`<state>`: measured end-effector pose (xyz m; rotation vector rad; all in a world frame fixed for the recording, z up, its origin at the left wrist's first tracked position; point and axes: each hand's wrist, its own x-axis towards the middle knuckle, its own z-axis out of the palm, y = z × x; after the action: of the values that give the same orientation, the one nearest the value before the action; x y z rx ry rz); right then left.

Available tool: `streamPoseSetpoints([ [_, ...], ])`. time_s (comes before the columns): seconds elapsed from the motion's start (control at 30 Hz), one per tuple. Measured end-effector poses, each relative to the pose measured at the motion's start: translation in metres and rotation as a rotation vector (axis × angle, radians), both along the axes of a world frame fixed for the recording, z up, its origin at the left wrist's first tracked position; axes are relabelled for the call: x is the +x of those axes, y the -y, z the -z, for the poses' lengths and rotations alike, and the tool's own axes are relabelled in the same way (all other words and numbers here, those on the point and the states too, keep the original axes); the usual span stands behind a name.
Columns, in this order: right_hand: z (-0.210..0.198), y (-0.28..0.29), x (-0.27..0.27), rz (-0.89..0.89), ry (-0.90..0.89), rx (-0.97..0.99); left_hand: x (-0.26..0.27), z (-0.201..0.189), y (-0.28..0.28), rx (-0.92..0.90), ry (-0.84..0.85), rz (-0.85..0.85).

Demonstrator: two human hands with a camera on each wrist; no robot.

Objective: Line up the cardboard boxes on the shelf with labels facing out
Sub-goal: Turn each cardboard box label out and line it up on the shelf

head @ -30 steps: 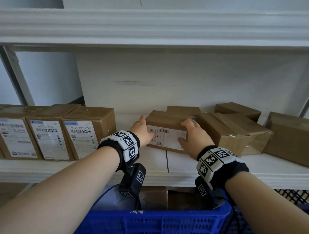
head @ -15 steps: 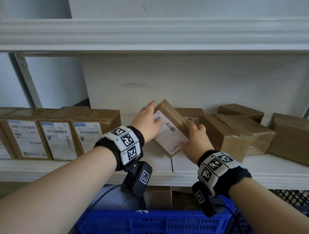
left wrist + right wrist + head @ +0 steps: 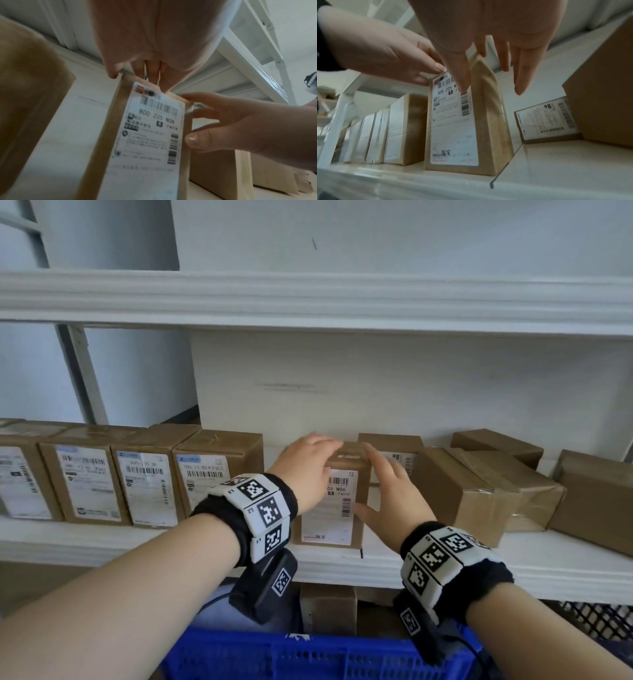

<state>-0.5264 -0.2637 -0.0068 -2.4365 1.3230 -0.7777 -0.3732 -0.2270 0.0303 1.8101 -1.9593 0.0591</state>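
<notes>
A cardboard box [image 3: 337,510] stands upright on the white shelf [image 3: 445,563], its white barcode label [image 3: 150,129] facing out. My left hand [image 3: 308,462] holds its top, fingers curled over the top edge and thumb at the front corner [image 3: 113,73]. My right hand [image 3: 380,484] lies at the box's right side with fingers straight and spread; its thumb [image 3: 195,139] touches the front right edge. To the left, a row of boxes [image 3: 147,487] stands label-out, the nearest [image 3: 215,470] close beside the held box [image 3: 453,121].
Behind the held box, another labelled box [image 3: 546,121] lies against the back wall. Unlabelled-side boxes [image 3: 472,491] [image 3: 596,501] sit askew at the right. An upper shelf [image 3: 308,299] runs overhead. A blue crate [image 3: 308,659] is below my wrists.
The box went from lying flat, through a tilt, to standing upright on its short end, closer to the row at the left. My right hand's fingers have straightened off it.
</notes>
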Motion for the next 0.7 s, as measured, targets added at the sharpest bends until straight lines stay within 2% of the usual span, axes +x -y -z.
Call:
streamPoseSetpoints([
  [0.1,-0.001,0.002,0.009,-0.05,-0.037,-0.088,0.009,-0.009,-0.007,-0.069,0.034,-0.011],
  [0.2,-0.003,0.002,0.021,-0.037,0.035,-0.095,0.024,-0.017,-0.016,-0.091,0.098,-0.052],
  [0.47,-0.008,0.0,0.056,-0.003,0.026,-0.091,0.082,-0.01,-0.029,0.06,0.223,-0.23],
  [0.7,-0.008,0.001,0.071,-0.001,0.022,-0.104,0.105,0.005,-0.029,0.113,0.258,-0.276],
])
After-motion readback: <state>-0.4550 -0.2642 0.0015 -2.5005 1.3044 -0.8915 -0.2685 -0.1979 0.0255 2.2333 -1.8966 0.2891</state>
